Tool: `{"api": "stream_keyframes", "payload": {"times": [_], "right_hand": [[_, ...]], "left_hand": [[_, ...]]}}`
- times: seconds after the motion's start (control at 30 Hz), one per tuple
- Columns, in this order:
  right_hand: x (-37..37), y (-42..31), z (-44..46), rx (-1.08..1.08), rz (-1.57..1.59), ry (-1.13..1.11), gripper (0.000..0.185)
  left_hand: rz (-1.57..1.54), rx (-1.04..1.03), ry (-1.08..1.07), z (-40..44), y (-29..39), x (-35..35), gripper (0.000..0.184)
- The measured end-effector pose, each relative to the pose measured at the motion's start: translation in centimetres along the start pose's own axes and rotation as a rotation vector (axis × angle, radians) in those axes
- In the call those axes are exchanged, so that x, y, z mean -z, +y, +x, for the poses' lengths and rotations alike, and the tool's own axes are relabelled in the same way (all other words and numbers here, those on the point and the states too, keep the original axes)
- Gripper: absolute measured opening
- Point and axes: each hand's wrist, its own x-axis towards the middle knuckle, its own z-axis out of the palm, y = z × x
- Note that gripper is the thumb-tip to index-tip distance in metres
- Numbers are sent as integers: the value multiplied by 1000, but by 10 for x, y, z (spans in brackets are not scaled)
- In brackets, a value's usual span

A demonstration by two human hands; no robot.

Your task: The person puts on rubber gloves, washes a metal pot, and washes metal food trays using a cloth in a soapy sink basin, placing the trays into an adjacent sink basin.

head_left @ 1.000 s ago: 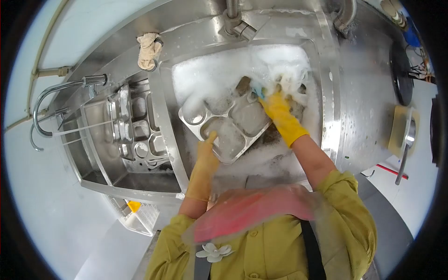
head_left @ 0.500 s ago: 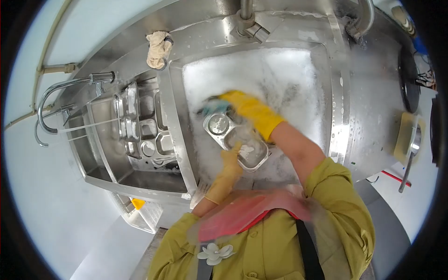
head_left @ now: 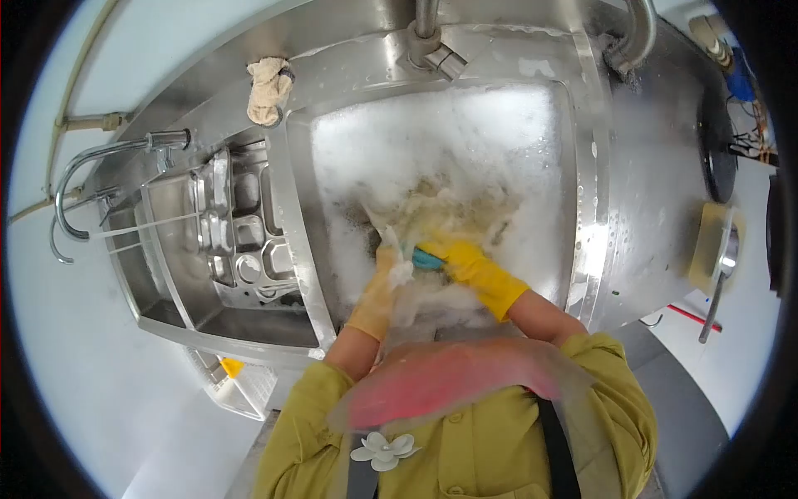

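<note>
My left hand (head_left: pixel 384 279), in a pale yellow glove, is closed on the edge of a metal tray (head_left: pixel 401 287) that is blurred and mostly hidden by foam and water. Beside it on the right, my right hand (head_left: pixel 470 270) wears a bright yellow glove and is closed round a blue-green scrubbing cloth (head_left: pixel 427 259), close against the tray. Both hands are low in the middle sink (head_left: pixel 306 216), where white suds (head_left: pixel 366 133) float on cloudy water.
Compartment trays (head_left: pixel 248 234) stand in the left sink under a running curved tap (head_left: pixel 71 187). A beige cloth (head_left: pixel 268 90) lies on the back ledge. At right are a black round lid (head_left: pixel 716 150) and a ladle (head_left: pixel 728 262) on a yellowish board (head_left: pixel 706 241).
The tray has gone from lying face up to a steep, foam-covered position near the sink's front. My right hand has come down from the back with the cloth, towards my left hand.
</note>
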Motion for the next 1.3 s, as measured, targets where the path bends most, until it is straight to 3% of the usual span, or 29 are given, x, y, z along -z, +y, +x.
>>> {"api": "stream_keyframes", "payload": {"times": [0.07,0.13,0.23,0.27,0.3,0.33,0.37,0.43,0.47,0.57,0.63,0.7,0.77,0.8,0.9,1.0,1.03,1.13,1.23,1.3], "right_hand": [[44,-28,19,-66,9,15,58],[94,-53,34,-345,-53,106,53],[58,11,16,-840,566,333,55],[67,17,19,-982,665,401,53],[71,32,12,-944,606,463,52],[74,48,6,-908,543,523,52],[72,75,-6,-687,319,568,53],[91,100,-1,-703,454,668,51],[102,113,6,-710,521,717,50],[125,137,27,-723,732,866,48],[122,133,36,-877,367,516,46],[135,86,43,-671,75,235,52],[132,20,52,-269,7,119,59],[107,5,53,-142,48,95,60],[38,-28,59,227,196,15,62],[10,-38,95,411,-14,31,56],[21,-38,101,64,239,-10,54],[102,-36,107,-1012,963,-149,47],[129,-10,80,-1301,1078,45,50],[153,-22,72,-1425,1090,196,51]], "left_hand": [[164,-11,43,-10,4,17,51],[318,-30,74,-18,18,25,50],[164,-405,203,-101,85,38,54],[371,-385,340,-129,110,43,63],[581,-356,476,-153,130,48,72],[581,-408,492,-166,141,57,64],[533,-540,460,-167,141,69,60],[433,-791,383,-171,134,89,52],[527,-747,392,-184,133,91,39],[862,-1458,88,-189,144,90,38],[952,-1599,-84,-179,135,76,43],[1022,-1727,-198,-164,105,56,46],[1043,-1784,-200,-147,83,34,47],[1057,-1806,-196,-142,76,26,47],[1168,-1760,-520,-139,67,12,47],[1141,-1851,-450,-120,38,9,49],[1109,-1905,-413,-117,35,7,49],[1103,-1746,-433,-119,27,13,47],[1107,-1526,-341,-109,17,15,48],[1161,-1535,-127,-89,11,16,52]]}}
